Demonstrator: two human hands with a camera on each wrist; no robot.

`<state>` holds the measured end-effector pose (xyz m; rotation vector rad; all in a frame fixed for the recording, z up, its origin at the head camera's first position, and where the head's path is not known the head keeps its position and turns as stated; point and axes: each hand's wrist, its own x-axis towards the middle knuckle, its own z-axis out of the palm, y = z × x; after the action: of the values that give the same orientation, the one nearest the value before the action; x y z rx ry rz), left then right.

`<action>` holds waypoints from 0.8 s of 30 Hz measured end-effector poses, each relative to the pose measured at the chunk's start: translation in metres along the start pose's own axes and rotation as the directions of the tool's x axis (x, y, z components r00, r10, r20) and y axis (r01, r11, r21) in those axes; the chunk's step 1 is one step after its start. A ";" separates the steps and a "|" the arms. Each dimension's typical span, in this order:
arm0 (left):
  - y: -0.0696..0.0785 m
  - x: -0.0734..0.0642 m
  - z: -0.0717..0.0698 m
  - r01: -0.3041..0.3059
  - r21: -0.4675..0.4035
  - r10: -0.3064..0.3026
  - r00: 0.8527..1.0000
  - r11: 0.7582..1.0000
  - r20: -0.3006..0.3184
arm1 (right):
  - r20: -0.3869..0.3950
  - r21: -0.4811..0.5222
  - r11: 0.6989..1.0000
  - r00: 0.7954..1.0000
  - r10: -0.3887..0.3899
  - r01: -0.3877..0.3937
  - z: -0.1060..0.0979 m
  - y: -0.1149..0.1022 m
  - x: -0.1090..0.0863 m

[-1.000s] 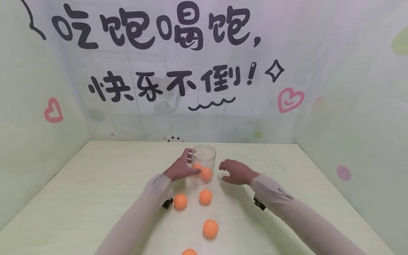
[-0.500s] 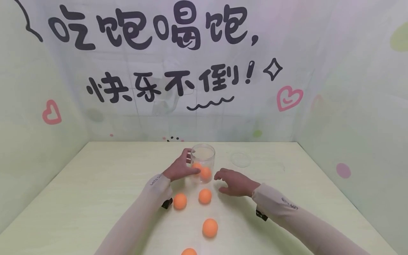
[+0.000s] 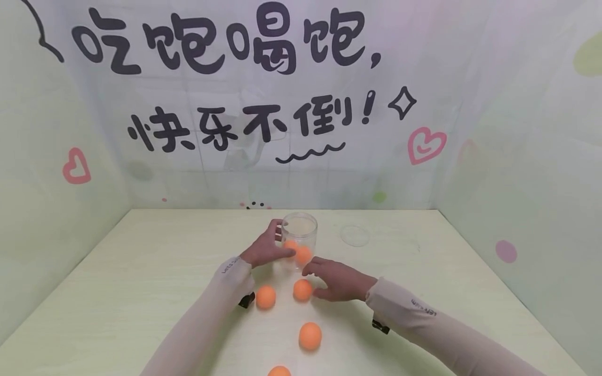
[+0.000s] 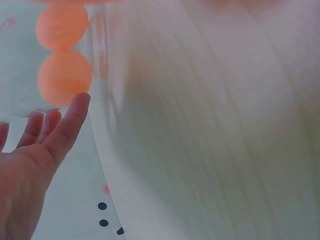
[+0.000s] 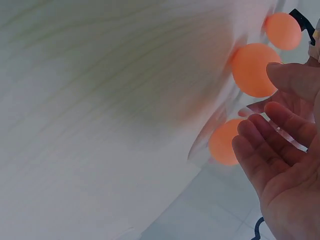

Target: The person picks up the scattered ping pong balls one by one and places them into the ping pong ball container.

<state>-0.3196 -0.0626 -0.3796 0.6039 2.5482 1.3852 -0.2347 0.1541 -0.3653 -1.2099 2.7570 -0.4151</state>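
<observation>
My left hand (image 3: 266, 249) grips the side of a clear jar (image 3: 300, 227), thumb in front and fingers behind. The jar stands upright, its mouth uncovered, with two orange ping-pong balls (image 3: 303, 255) at its bottom. Those balls (image 4: 65, 77) also show through the wall in the left wrist view. My right hand (image 3: 342, 281) is just right of a loose ping-pong ball (image 3: 302, 290) in front of the jar. Its fingers are loosely bent beyond the ball and its thumb is at the near side. In the right wrist view the thumb overlaps this ball (image 5: 254, 70), and the palm holds nothing.
More orange balls lie on the pale table (image 3: 188, 235): one ball (image 3: 266, 297) by the left wrist, another ball (image 3: 310, 336) nearer, and a third ball (image 3: 279, 371) at the bottom edge. A clear round lid (image 3: 355, 235) lies right of the jar. Printed cloth walls (image 3: 301, 183) enclose the table.
My right hand has moved left and nearer to me, from beside the jar to the loose ball in front of it. The left hand and jar have stayed in place.
</observation>
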 end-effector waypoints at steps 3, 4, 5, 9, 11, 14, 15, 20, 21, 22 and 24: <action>-0.001 0.000 0.000 -0.003 -0.002 0.003 1.000 1.000 -0.001 | -0.002 0.006 0.999 0.999 -0.045 0.045 -0.001 -0.003 0.000; -0.001 0.001 0.000 -0.003 -0.003 0.003 1.000 1.000 -0.001 | -0.004 0.006 0.998 0.998 -0.061 0.061 0.000 -0.004 0.001; -0.002 0.001 0.000 -0.002 -0.002 0.002 1.000 1.000 -0.001 | -0.009 0.005 0.997 0.997 -0.075 0.076 0.000 -0.004 0.001; -0.002 0.001 -0.001 0.003 -0.009 -0.003 1.000 1.000 0.004 | -0.017 -0.014 0.991 0.991 -0.134 0.134 0.001 -0.007 0.003; -0.002 0.001 -0.001 0.004 -0.012 -0.003 1.000 1.000 0.005 | -0.019 -0.028 0.988 0.988 -0.156 0.155 0.002 -0.009 0.005; -0.001 0.000 -0.001 0.006 -0.017 -0.006 1.000 1.000 0.000 | -0.003 -0.031 0.987 0.988 -0.156 0.156 0.003 -0.011 0.008; 0.000 -0.001 -0.001 0.006 -0.018 -0.006 1.000 1.000 -0.001 | 0.005 -0.029 0.988 0.989 -0.149 0.149 0.003 -0.012 0.009; 0.001 -0.003 0.000 0.026 -0.010 -0.026 1.000 1.000 -0.002 | 0.048 -0.027 0.992 0.992 -0.118 0.119 0.006 -0.016 0.012; 0.001 -0.003 0.000 0.034 -0.008 -0.034 0.999 0.999 -0.002 | 0.052 -0.029 0.993 0.992 -0.116 0.117 0.007 -0.017 0.012; 0.001 -0.003 0.000 0.040 -0.006 -0.040 0.999 0.999 -0.003 | 0.055 -0.032 0.993 0.992 -0.115 0.117 0.007 -0.018 0.013; 0.001 -0.004 0.000 0.042 0.004 -0.042 0.999 0.999 -0.006 | 0.053 -0.040 0.992 0.992 -0.119 0.121 0.008 -0.019 0.013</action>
<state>-0.3159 -0.0638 -0.3787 0.5450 2.5537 1.3708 -0.2286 0.1302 -0.3670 -1.3814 2.6733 -0.3318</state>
